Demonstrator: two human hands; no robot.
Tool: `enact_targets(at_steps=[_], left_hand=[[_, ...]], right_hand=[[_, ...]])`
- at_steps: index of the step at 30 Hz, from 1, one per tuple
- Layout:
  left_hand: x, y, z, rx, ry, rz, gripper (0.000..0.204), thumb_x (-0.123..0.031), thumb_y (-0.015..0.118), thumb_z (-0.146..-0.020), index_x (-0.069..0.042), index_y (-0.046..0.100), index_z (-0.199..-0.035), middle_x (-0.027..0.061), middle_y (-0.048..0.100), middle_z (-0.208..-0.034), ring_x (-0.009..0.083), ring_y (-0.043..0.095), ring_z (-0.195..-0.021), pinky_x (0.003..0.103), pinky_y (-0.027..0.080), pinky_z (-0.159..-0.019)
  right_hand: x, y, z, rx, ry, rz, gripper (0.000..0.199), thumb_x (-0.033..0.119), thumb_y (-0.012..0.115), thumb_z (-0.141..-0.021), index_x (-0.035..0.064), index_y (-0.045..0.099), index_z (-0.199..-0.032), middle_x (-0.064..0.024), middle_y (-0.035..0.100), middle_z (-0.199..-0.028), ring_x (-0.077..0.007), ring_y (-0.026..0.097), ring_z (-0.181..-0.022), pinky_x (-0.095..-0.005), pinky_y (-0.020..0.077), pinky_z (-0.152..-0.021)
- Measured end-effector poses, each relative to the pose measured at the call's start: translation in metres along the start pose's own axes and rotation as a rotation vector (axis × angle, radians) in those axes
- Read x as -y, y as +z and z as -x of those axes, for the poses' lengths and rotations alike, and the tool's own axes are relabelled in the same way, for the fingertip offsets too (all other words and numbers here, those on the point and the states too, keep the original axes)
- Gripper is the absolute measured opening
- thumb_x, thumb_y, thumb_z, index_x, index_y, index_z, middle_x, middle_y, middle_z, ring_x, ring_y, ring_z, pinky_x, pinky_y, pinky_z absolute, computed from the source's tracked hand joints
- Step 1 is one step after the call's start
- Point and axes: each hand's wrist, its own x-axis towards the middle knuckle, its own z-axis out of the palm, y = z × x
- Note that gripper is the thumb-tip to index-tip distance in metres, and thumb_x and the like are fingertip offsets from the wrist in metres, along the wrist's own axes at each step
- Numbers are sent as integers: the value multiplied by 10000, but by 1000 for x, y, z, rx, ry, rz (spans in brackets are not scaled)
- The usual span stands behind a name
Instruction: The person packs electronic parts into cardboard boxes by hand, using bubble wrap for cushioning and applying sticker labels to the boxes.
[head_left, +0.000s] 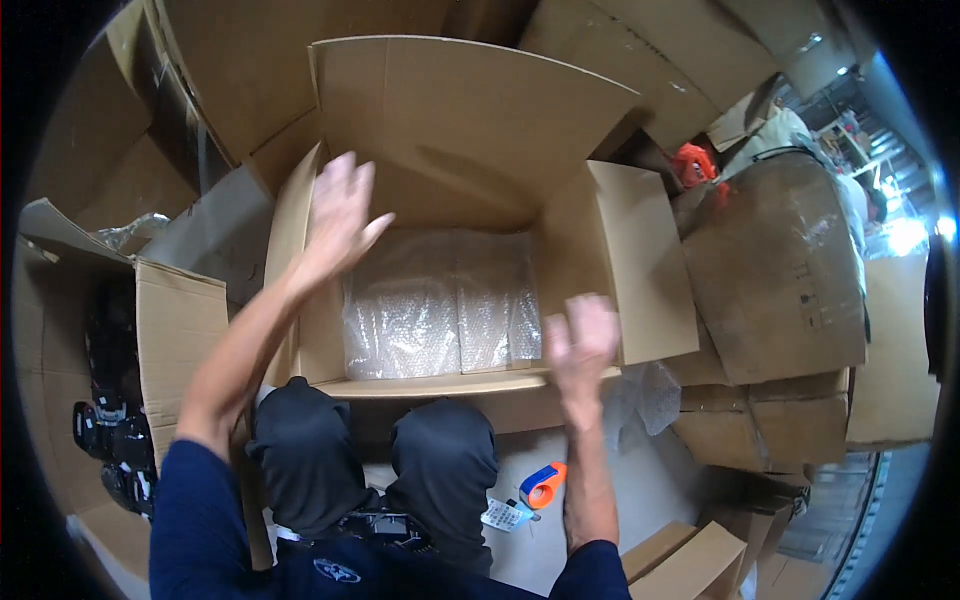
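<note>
Head view: cartons [775, 270] crowd the open box [460, 110], a tape dispenser [542, 488] nearby.

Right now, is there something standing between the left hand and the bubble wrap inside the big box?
Nothing visible blocks it: the big box is open above, and nothing lies on the bubble wrap. The left hand is beside the left flap; whether they touch, I cannot tell.
</note>
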Motion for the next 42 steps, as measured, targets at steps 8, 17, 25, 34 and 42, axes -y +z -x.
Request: enact_targets(at_steps=[8,17,25,34,42], left_hand=[[71,-43,123,471,-682,820,470,-49,557,-790,2,645,-1249,234,700,-1107,319,664,-1108,404,508,-933],[96,-64,110,580,-411,361,408,-292,590,-952,10,634,-1223,227,720,-1027,316,711,-953,410,547,-866],[-152,-248,220,421,131,736,569,-251,721,-882,115,549,-1282,320,597,-1270,424,581,-1225,453,460,-1073],[-134,-228,261,810,-76,1173,569,-418,852,-750,-13,641,-1089,117,657,-1002,243,637,-972,379,510,-858],[-145,-260,141,833,-615,2214,543,-512,653,-960,-27,613,-1200,58,671,-1072,121,641,-933,281,554,-807]], right_hand=[[-92,2,10,434,494,-28,703,384,697,-816,-66,530,-1330,-365,609,-1216,-476,580,-1212,-484,465,-1023],[-18,-45,78,339,288,-97,495,228,572,-990,-90,465,-1353,-345,567,-1304,-441,579,-1208,-478,452,-1026],[190,-138,131,309,-350,-672,353,-2,707,-857,-28,674,-1208,-215,657,-1279,-386,598,-1255,-459,440,-1104],[162,-167,169,736,231,-1400,777,124,846,-796,-63,469,-1450,-212,478,-1506,-314,451,-1415,-412,329,-1187],[198,-155,23,802,-182,-1459,1309,481,998,-368,-63,438,-1419,-249,347,-1584,-343,403,-1439,-479,305,-1203]])
